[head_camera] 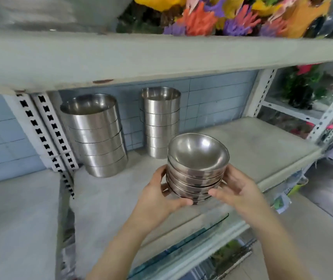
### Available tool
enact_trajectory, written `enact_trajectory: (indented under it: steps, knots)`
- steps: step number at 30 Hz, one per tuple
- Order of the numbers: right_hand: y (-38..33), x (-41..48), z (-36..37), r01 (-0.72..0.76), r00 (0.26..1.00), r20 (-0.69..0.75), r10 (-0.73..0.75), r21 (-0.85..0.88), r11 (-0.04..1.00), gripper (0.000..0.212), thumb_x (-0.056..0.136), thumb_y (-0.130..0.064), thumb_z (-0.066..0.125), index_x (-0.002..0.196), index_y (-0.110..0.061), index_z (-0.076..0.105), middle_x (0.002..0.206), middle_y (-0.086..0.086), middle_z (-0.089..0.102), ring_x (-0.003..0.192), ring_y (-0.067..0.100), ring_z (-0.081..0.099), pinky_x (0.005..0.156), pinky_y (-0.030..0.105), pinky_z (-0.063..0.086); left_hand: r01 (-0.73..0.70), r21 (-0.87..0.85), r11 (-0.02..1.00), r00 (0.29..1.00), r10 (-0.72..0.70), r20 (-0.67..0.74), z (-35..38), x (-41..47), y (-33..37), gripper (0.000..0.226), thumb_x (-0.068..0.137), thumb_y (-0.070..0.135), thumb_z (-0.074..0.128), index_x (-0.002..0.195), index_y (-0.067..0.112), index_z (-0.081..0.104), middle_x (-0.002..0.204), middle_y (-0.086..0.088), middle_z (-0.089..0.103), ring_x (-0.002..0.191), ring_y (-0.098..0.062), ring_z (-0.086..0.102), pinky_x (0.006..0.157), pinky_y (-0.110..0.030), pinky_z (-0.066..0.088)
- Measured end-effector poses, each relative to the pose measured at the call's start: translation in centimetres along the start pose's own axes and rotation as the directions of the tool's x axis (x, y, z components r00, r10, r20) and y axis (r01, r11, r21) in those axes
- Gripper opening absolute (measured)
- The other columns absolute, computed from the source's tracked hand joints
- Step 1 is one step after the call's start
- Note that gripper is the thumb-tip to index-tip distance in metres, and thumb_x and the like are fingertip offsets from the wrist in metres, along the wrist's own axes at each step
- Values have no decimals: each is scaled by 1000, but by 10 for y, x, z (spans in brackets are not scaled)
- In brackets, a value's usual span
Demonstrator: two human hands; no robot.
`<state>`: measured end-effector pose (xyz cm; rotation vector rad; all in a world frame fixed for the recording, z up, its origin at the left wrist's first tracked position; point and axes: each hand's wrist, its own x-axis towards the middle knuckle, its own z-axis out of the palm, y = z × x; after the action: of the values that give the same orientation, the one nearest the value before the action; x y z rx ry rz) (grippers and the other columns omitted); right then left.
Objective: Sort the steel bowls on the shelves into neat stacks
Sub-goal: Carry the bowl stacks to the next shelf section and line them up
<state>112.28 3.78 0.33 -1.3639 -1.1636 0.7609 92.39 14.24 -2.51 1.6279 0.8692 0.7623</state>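
- The left hand (157, 191) and right hand (241, 191) clasp the bowl stack (197, 174) near the shelf (262, 150) front edge.
- Hold it level; set it down squarely.

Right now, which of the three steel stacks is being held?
The front stack of rounded bowls, held between left hand and right hand; the wide stack and narrow stack stand behind, untouched.

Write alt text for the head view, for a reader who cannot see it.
The left hand and right hand grip a stack of shallow steel bowls from either side at the front of a grey shelf. Behind stand a wide stack and a narrower stack of straight-sided steel bowls, both taller.
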Motion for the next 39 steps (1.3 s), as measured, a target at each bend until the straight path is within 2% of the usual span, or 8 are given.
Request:
enact_trajectory:
  steps: [3, 8, 12, 16, 22, 30, 36, 39]
  knots:
    - [21, 51, -46, -27, 994, 105, 24, 29, 999, 81, 62, -9, 86, 137, -11, 53, 118, -22, 71, 111, -1, 66, 92, 12, 48, 47, 1, 999, 997, -47, -63, 39, 40, 2, 107, 44, 43, 93, 134, 38, 35, 127, 18, 57, 112, -5, 62, 100, -36, 50]
    - [43, 118, -98, -56, 970, 239, 50, 21, 998, 96, 45, -51, 96, 129, -22, 57, 123, -15, 70, 115, 3, 64, 95, 14, 47, 100, 4, 995, 978, -97, -186, 94, 93, 5, 102, 51, 34, 93, 135, 30, 36, 123, 22, 56, 108, -6, 64, 98, -37, 51]
    - [63, 162, -121, -39, 955, 294, 35, 10, 999, 87, 54, -33, 95, 130, -17, 57, 120, -9, 72, 114, 9, 66, 97, 20, 49, 117, 52, 992, 948, -96, -305, 119, 125, 7, 96, 58, 25, 93, 136, 21, 37, 115, 25, 54, 103, -5, 63, 93, -24, 51]
    - [79, 203, -129, -26, 937, 349, 19, 16, 1000, 78, 63, -10, 90, 131, -13, 52, 120, -5, 70, 110, 3, 66, 93, 18, 49, 124, 54, 991, 921, -95, -377, 130, 153, 14, 90, 64, 17, 89, 138, 16, 36, 108, 22, 53, 90, 10, 58, 71, -2, 45]
    - [91, 250, -132, -31, 940, 342, 20, 25, 999, 78, 64, -10, 91, 133, -14, 55, 127, 7, 67, 112, 10, 66, 97, 26, 52, 134, 25, 991, 897, -111, -429, 135, 196, 13, 75, 71, 9, 85, 125, 23, 36, 102, 25, 52, 85, 15, 55, 67, 0, 43]
    - [98, 279, -123, -43, 936, 352, 16, 68, 997, 68, 80, 8, 75, 139, -17, 50, 126, -1, 64, 103, -10, 64, 83, 10, 49, 156, 55, 986, 885, -114, -452, 128, 224, 4, 72, 73, 14, 84, 127, 23, 38, 117, 9, 60, 101, 4, 58, 76, -1, 43]
    - [103, 293, -116, -68, 929, 368, 37, 72, 995, 73, 82, 6, 74, 146, -14, 45, 135, 2, 62, 109, -8, 63, 85, 11, 49, 155, 111, 982, 887, -88, -454, 121, 236, -2, 67, 76, 12, 81, 122, 28, 35, 106, 24, 54, 92, 24, 50, 75, 3, 38]
    - [107, 296, -118, -65, 924, 380, 36, 63, 996, 72, 83, 4, 74, 146, -16, 44, 138, 4, 61, 114, -4, 62, 88, 12, 48, 188, 141, 972, 889, -107, -446, 122, 238, -1, 70, 76, 20, 81, 131, 20, 38, 114, 14, 59, 104, 6, 57, 77, 3, 38]
